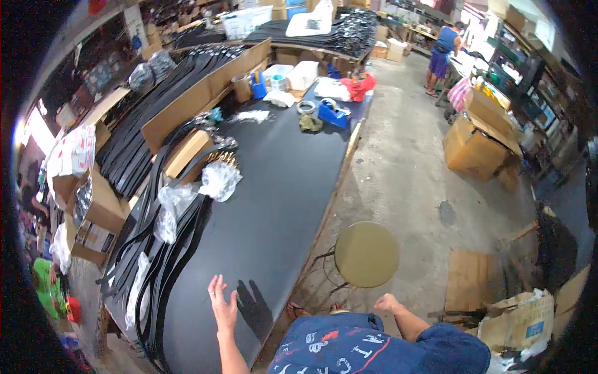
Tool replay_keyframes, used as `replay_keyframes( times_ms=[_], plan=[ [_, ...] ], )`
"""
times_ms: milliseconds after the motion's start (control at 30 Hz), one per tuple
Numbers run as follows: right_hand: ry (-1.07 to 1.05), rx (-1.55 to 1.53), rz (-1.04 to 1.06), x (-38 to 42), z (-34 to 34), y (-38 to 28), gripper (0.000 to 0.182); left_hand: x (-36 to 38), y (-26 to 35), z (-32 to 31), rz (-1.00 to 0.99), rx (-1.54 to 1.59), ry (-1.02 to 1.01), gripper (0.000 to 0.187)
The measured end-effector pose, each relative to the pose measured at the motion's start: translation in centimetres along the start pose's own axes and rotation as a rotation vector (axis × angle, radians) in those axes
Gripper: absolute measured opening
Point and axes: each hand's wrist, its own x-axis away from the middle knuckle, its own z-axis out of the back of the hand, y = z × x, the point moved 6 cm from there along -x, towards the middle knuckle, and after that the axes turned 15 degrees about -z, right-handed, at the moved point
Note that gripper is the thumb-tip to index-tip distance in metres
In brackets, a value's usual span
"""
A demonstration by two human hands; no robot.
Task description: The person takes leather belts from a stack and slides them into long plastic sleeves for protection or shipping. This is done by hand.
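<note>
My left hand (pixel 222 303) is raised over the near part of the dark table (pixel 261 206), its fingers apart and nothing in them. Its shadow falls on the tabletop to the right. Nearest to it on the left lies a bundle of long black straps (pixel 177 262), partly wrapped in clear plastic (pixel 219 181). My right hand (pixel 387 303) hangs off the table's right side, fingers curled into a loose fist, and no object shows in it. Beyond that hand stands a round stool (pixel 366 254) with an olive-coloured seat.
A blue tape dispenser (pixel 334 115), a roll of tape (pixel 306 107) and a red plastic bag (pixel 358 86) sit at the table's far end. More black straps (pixel 134 143) lie behind a cardboard divider (pixel 199 96). Cardboard boxes (pixel 476 146) stand across the concrete aisle; another person (pixel 443 53) stands farther back.
</note>
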Motion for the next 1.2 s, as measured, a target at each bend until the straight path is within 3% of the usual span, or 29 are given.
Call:
replay_keyframes(
  times_ms=[67,100,133,200,267,300,500,567,700,900,1033,1100,1167,1200],
  plan=[
    [0.63,0.037,0.029,0.8,3.7,0.0,0.015,-0.8,2.5,2.7,-0.086,-0.124,0.116,0.069],
    [0.838,-0.055,-0.043,3.7,10.3,3.8,0.014,0.6,0.9,-1.2,-0.017,-0.049,0.147,0.069],
    [0.908,-0.299,-0.029,3.4,7.8,0.8,0.013,0.4,0.1,3.9,-0.004,-0.172,0.113,0.069],
    [1.075,-0.503,0.307,4.7,10.0,-8.8,0.017,-1.7,-2.0,9.1,0.002,-0.335,0.159,0.071],
    [0.916,-0.507,0.16,4.4,12.1,-12.4,0.026,-1.1,-3.2,11.7,0.047,-0.393,0.167,0.072],
    [0.911,-0.488,0.184,5.8,13.8,-15.8,0.026,-1.2,-3.9,12.1,0.063,-0.399,0.189,0.071],
    [1.093,-0.135,0.963,13.1,17.0,-38.6,0.03,-1.7,-6.5,13.3,0.107,-0.412,0.217,0.071],
    [0.98,-0.082,1.147,12.4,16.5,-44.8,0.031,-2.6,-6.7,13.2,0.139,-0.395,0.22,0.069],
    [0.708,0.031,1.316,10.1,14.8,-55.9,0.032,-6.5,-6.6,11.6,0.137,-0.285,0.168,0.061],
    [0.487,0.094,1.557,8.3,12.4,-67.9,0.031,-17.6,-7.5,5.7,0.009,-0.21,0.112,0.066],
    [0.387,0.24,1.76,6.3,9.1,-71.4,0.032,-24.5,-11.4,1.6,0.02,-0.336,0.125,0.074],
    [0.401,0.282,1.73,4.8,8.5,-72.0,0.039,-26.8,-13.3,0.4,0.062,-0.421,0.129,0.075],
    [0.79,0.38,1.444,3.2,9.8,-72.1,0.049,-27.7,-15.0,-0.1,0.1,-0.487,0.138,0.072],
    [0.776,0.424,1.408,2.4,10.5,-72.3,0.055,-28.2,-15.1,0.2,0.133,-0.533,0.133,0.069]
  ],
)
